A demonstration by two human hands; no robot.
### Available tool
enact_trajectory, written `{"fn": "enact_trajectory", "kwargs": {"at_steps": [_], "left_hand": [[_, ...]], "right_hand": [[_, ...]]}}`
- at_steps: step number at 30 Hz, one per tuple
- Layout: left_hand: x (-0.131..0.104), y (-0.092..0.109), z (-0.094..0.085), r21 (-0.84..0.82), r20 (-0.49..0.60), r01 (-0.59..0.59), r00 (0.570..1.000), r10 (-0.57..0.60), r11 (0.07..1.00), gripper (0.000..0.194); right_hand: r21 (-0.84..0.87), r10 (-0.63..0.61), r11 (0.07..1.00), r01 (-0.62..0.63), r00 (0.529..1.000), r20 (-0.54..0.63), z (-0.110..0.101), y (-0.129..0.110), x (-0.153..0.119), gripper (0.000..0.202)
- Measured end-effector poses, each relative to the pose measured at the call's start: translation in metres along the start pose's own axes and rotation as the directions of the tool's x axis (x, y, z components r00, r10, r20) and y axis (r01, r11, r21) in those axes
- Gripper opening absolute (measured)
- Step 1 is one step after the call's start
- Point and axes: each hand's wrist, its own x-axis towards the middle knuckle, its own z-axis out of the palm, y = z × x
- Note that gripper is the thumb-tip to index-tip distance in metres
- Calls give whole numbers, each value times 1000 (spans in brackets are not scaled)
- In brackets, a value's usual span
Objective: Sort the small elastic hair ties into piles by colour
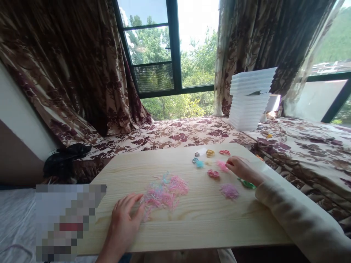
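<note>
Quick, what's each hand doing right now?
Left hand: open, at the big pile.
Right hand: at the small pink pile; can't tell if closed or holding.

Loose strips (pixel 167 193) pink, some light blue; small pile (pixel 229 191) purple. Worktop (pixel 203 224) pale wood grain. Curtain (pixel 74 65) cream, purple-brown floral.

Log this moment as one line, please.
left hand: at mixed strand pile | right hand: at small pink pile | purple pile: on tabletop

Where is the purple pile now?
In the head view, the purple pile sits right of centre on the table, just left of the green bundle.
</note>
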Motion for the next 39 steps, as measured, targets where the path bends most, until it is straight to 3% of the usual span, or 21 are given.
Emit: {"fn": "enact_trajectory", "kwargs": {"at_steps": [5,10,13,16,21,27,39], "left_hand": [[0,3,1,-10,-16,0,1000,0,1000,26],[2,9,-1,-41,-35,6,999,-8,999,25],[4,17,-6,-51,-38,11,999,-13,999,22],[6,24,-9,-46,-39,17,999,-19,999,19],[6,29,-12,-53,-37,19,999,-21,998,17],[6,30,-14,-72,-28,29,999,-31,997,16],[6,32,-14,-68,-38,15,999,-17,998,14]], "right_hand": [[-8,-8,1000,8,1000,-30,-20,6,-7,31],[40,-19,999,22,997,-78,-42,-9,-49,33],[216,-48,974,66,995,-91,-30,-45,-81,36],[394,-95,912,114,993,-70,-1,-86,-102,33],[475,-122,870,133,991,-53,33,-133,-102,33],[370,-132,918,141,990,-50,35,-147,-96,34],[344,-199,918,199,979,-36,36,-155,-92,31]]}}
